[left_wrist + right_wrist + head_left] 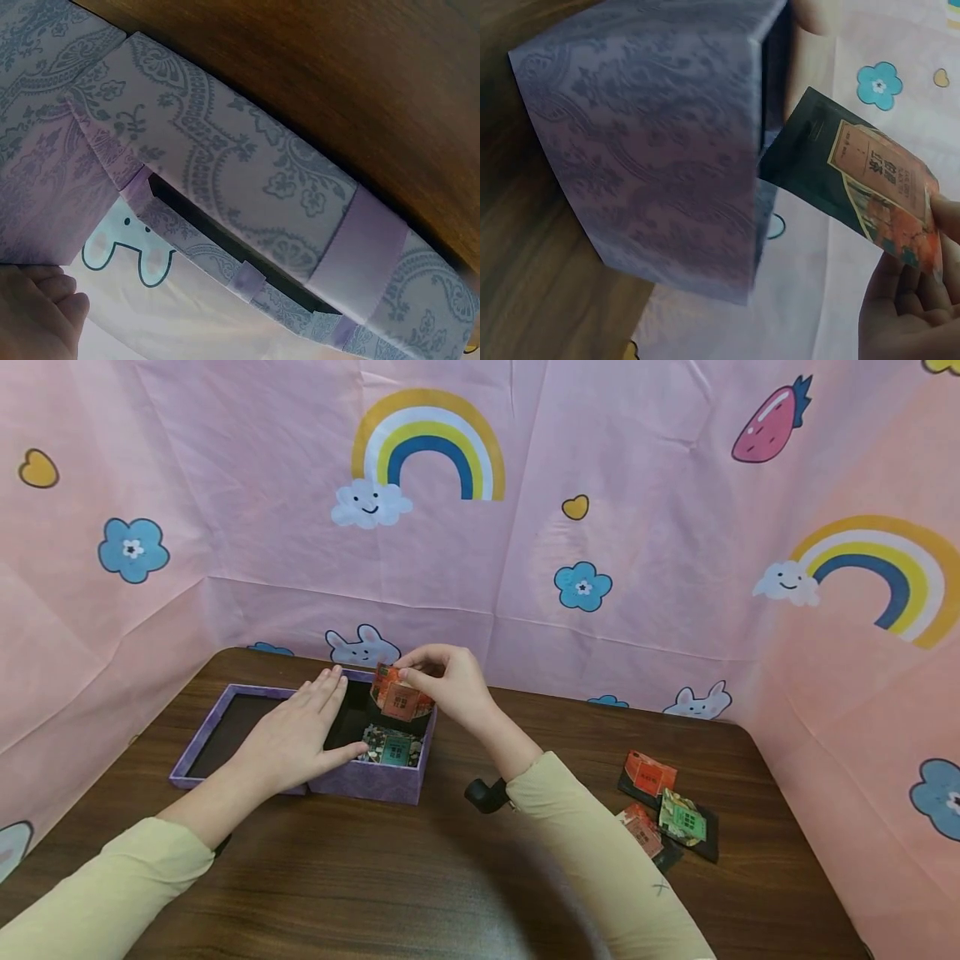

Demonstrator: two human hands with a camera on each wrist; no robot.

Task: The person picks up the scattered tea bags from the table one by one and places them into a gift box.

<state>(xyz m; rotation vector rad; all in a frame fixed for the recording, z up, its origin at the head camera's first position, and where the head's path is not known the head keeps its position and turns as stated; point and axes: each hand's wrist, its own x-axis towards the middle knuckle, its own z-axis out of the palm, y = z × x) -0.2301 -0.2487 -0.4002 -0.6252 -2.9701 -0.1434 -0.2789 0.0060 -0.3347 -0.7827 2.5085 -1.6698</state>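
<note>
Your right hand (456,692) pinches an orange packet (402,700) at 1 o'clock of the purple box (367,783), by its opening. Your left hand (292,739), fingers straight, lies across the box's 9 o'clock side. Teal packet (395,749) inside at 5; lid (234,735) at 9; three loose packets (684,818) toward 4 on the counter (360,877).

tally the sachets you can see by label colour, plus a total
Reddish-orange sachets: 3 (one in the right hand, two on the table)
Green or teal sachets: 2 (one in the box, one on the table)
Total: 5 visible
</note>
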